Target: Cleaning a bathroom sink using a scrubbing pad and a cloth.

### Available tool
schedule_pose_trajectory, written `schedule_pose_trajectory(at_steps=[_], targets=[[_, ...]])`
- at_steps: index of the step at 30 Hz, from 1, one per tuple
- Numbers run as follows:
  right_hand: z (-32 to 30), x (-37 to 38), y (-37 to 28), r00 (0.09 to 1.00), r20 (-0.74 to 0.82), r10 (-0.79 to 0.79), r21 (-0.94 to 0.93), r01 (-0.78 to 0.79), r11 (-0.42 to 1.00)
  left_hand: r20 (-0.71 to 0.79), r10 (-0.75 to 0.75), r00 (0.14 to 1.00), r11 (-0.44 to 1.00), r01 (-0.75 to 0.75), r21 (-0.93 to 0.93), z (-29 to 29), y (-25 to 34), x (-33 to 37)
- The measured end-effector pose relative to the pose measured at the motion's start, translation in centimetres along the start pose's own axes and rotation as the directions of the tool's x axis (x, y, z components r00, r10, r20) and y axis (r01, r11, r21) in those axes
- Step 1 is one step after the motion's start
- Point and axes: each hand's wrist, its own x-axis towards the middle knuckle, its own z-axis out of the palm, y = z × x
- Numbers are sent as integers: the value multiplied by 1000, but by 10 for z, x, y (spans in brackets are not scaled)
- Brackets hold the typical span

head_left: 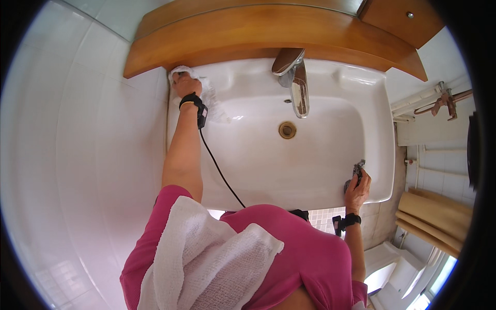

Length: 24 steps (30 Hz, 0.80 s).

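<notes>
White terry towel (206, 253) hangs over the wearer's pink top (289, 232), nearest the lens. Main items: a white cloth (181, 68) at the far left corner of the ceramic washbasin (320, 160), and a dark grey crumpled pad (358, 168) at the near right.

Left hand (187, 86): on the cloth, fingers bent; whether it pinches or only presses, cannot tell. Right hand (357, 190): fingers curled round the pad, which pokes out past the fingertips, long axis pointing away from the body.

Key relation: the cloth lies directly under and around the left hand, well apart from the right; a pale, rumpled patch extends from it toward the bowl. The right hand is nearer the front rim. Between them: chrome faucet (299, 93) and brass-coloured drain (287, 130). Wooden shelf (248, 31) behind.

Unclear: whether the pale patch is cloth or suds; the left thumb; the pad's material and palm side; whether the pad touches ceramic. Right elbow partly hidden by the top.
</notes>
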Motion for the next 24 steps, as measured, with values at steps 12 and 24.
schedule_pose_trajectory(at_steps=[12, 24], targets=[[2, -2, 0, 999, 4, -43, 0, 43, 999, 133, 301, 944, 953, -302, -16, 8, 48, -10], [3, -7, 8, 1000, -14, 0, 45, 1, 999, 623, 613, 486, 473, 406, -782, -110, 82, -149]])
